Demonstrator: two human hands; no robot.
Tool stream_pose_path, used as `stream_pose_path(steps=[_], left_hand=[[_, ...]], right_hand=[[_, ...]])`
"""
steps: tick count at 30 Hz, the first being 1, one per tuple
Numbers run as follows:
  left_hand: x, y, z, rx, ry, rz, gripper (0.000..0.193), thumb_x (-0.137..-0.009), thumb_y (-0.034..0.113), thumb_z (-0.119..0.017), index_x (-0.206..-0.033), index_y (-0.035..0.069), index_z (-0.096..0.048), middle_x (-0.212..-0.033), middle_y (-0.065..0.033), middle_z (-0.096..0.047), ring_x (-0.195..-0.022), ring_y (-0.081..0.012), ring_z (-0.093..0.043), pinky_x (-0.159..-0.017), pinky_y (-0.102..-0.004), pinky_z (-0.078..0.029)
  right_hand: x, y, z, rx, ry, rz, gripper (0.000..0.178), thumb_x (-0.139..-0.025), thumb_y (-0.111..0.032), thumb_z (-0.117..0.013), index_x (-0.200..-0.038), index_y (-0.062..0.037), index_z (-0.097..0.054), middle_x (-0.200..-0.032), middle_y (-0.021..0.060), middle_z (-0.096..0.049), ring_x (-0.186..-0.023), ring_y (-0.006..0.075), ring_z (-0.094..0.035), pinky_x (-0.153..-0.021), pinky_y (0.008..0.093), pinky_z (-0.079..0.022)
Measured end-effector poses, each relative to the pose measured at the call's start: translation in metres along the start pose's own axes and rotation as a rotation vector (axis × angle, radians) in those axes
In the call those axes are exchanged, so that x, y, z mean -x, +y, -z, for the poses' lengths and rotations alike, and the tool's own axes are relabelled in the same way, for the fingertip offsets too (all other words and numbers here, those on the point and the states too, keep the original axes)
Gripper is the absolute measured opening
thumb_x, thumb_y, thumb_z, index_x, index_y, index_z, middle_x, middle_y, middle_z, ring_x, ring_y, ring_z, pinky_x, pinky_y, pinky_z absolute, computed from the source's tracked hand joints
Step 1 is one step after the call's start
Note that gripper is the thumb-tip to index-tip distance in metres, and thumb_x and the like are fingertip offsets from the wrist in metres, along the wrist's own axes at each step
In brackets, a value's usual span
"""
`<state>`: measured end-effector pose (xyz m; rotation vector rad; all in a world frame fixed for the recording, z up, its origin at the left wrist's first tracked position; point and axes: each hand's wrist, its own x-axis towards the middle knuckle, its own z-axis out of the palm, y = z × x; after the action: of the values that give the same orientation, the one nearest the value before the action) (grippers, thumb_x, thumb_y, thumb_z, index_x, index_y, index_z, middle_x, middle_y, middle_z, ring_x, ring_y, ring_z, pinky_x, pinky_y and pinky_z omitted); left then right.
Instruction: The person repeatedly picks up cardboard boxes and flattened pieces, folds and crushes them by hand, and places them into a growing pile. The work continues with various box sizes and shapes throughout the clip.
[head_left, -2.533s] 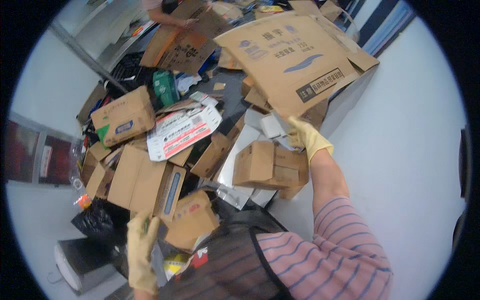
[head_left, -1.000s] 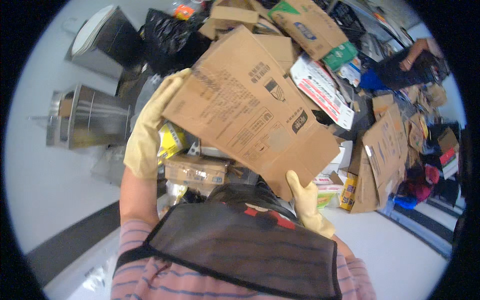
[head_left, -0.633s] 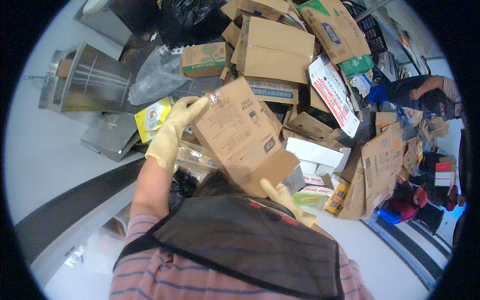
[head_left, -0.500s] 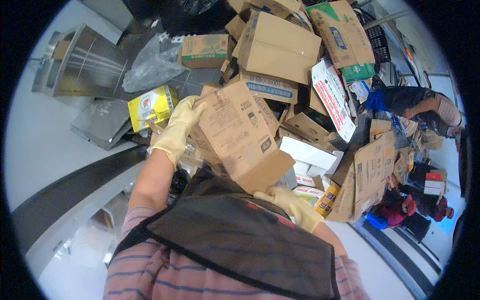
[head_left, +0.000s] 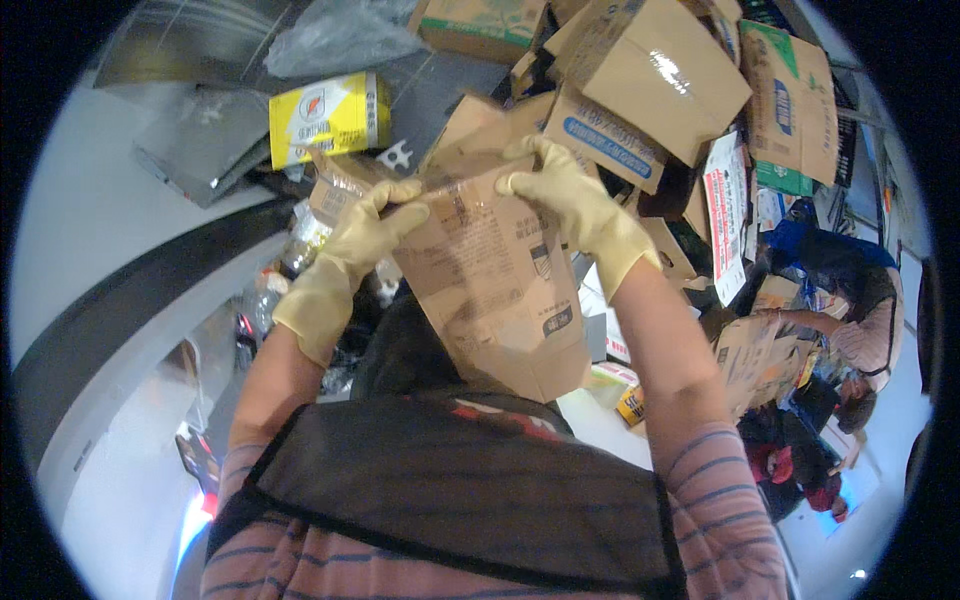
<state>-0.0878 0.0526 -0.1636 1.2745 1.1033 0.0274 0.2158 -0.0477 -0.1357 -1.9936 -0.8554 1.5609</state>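
Note:
In front of my body a brown cardboard box (head_left: 490, 290) with printed sides hangs from both hands. My left hand (head_left: 365, 235), in a cream rubber glove, grips its upper left corner. My right hand (head_left: 580, 200), gloved alike, pinches the far upper edge, thumb on the near side and fingers over the top. Clear tape shines along the edge between the two hands. The box's lower end rests close to my dark apron (head_left: 470, 480). Its far side and what is inside it are hidden.
A yellow and white carton (head_left: 328, 118) lies beyond my left hand. Piled cardboard boxes (head_left: 655, 75) rise at the far right, with a white printed carton (head_left: 723, 215) leaning among them. Clear plastic sheeting (head_left: 340, 38) lies far left. Another person (head_left: 860, 300) bends over cardboard at right.
My right hand has gone from the box's lower flap up to its far edge. The box now stands more upright, and the view has shifted, with the pile appearing farther right.

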Motion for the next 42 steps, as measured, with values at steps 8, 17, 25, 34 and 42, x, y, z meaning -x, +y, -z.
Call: stream_pose_path(steps=[8,17,25,34,42], left_hand=[[0.004,-0.001,0.009,-0.279,0.097,-0.025,0.048,-0.1,0.032,-0.079,-0.138,0.005,-0.072,-0.132,-0.0182,-0.077,-0.124,-0.0305,-0.073,-0.11,-0.0405,-0.055],[-0.011,0.039,0.006,-0.303,0.073,0.261,0.027,-0.101,0.024,-0.076,-0.118,0.005,-0.072,-0.118,-0.0164,-0.079,-0.111,-0.0302,-0.075,-0.098,-0.0429,-0.057],[-0.019,-0.027,0.02,-0.198,0.059,0.264,0.042,-0.092,0.035,-0.086,-0.117,0.004,-0.073,-0.104,-0.013,-0.078,-0.096,-0.0216,-0.073,-0.091,-0.0381,-0.058],[-0.014,-0.016,0.014,-0.341,0.133,0.127,0.044,-0.093,0.042,-0.083,-0.11,0.004,-0.07,-0.105,-0.017,-0.077,-0.101,-0.0288,-0.072,-0.092,-0.042,-0.056],[-0.005,-0.016,0.001,-0.467,0.099,0.142,0.036,-0.097,0.04,-0.079,-0.111,0.009,-0.069,-0.109,-0.0188,-0.076,-0.104,-0.0373,-0.074,-0.091,-0.0471,-0.056]], right_hand=[[-0.027,-0.035,-0.021,0.422,0.013,-0.131,0.081,-0.082,-0.036,-0.091,-0.153,-0.0055,-0.064,-0.137,0.0191,-0.077,-0.131,0.0319,-0.071,-0.112,0.0408,-0.053],[-0.061,-0.017,-0.053,0.529,0.081,-0.225,0.065,-0.082,-0.026,-0.092,-0.141,-0.0053,-0.072,-0.133,0.019,-0.079,-0.124,0.0341,-0.075,-0.109,0.0425,-0.054],[-0.046,-0.017,-0.076,0.576,0.108,-0.13,0.067,-0.087,-0.025,-0.088,-0.148,-0.0046,-0.068,-0.139,0.021,-0.076,-0.121,0.038,-0.077,-0.103,0.0454,-0.06],[0.0,0.006,-0.132,-0.957,-0.115,-0.331,0.055,-0.109,-0.021,-0.064,-0.162,-0.0233,-0.053,-0.095,0.0152,-0.08,-0.074,0.0227,-0.074,-0.068,0.0426,-0.06],[-0.027,0.007,-0.139,-0.591,-0.09,-0.279,0.015,-0.103,-0.011,-0.067,-0.113,-0.0002,-0.066,-0.062,0.0153,-0.066,-0.041,0.0262,-0.059,-0.04,0.0396,-0.048]])
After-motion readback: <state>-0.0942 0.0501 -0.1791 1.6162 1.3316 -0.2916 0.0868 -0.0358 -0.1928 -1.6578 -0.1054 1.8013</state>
